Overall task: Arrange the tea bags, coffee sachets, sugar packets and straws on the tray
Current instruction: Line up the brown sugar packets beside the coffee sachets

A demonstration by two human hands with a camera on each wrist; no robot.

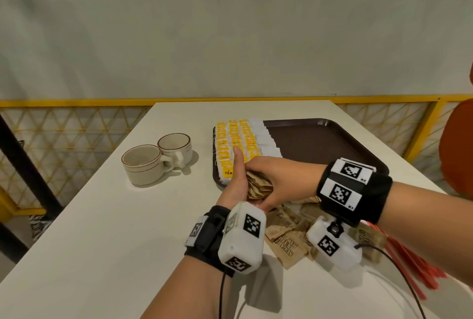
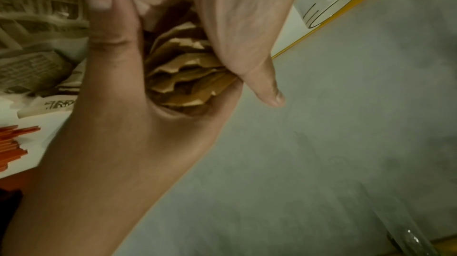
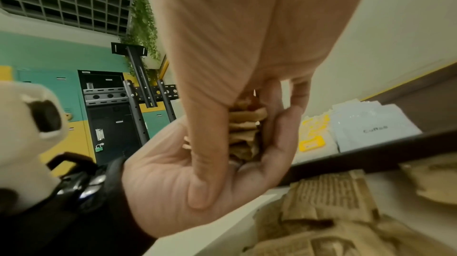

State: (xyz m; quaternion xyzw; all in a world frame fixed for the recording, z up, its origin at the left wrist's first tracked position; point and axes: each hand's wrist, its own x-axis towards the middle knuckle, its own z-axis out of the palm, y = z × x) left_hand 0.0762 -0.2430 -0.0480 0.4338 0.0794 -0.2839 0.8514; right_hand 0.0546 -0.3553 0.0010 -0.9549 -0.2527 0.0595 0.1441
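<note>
A white surface [image 1: 107, 229] stands against a pale wall, with a yellow lattice railing [image 1: 76, 124] running behind its far edge. A dark brown tray [image 1: 322, 139] lies at the far right of the surface. On the tray's left part, yellow tea bags [image 1: 234, 144] lie in close rows, and white coffee sachets [image 1: 263, 136] overlap in a column just beside them on the right. The rest of the tray is bare. Two cream cups [image 1: 156, 160] with brown rim lines stand touching each other, to the left of the tray. The near left of the surface is bare, down to its near edge.

Loose brown sugar packets [image 1: 286, 236] lie scattered on the surface near the tray's near edge, under the wrists. Red straws [image 1: 414, 267] lie in a heap at the right edge of the surface.

Both hands meet just over the tray's near left corner. The left hand [image 1: 236, 188] cups a bundle of sugar packets [image 2: 188, 76] from below, thumb pointing up and away. The right hand [image 1: 276, 180] wraps the same bundle from above, its fingers [image 3: 274, 104] curled over the stacked edges and its thumb pressed into the left palm.
</note>
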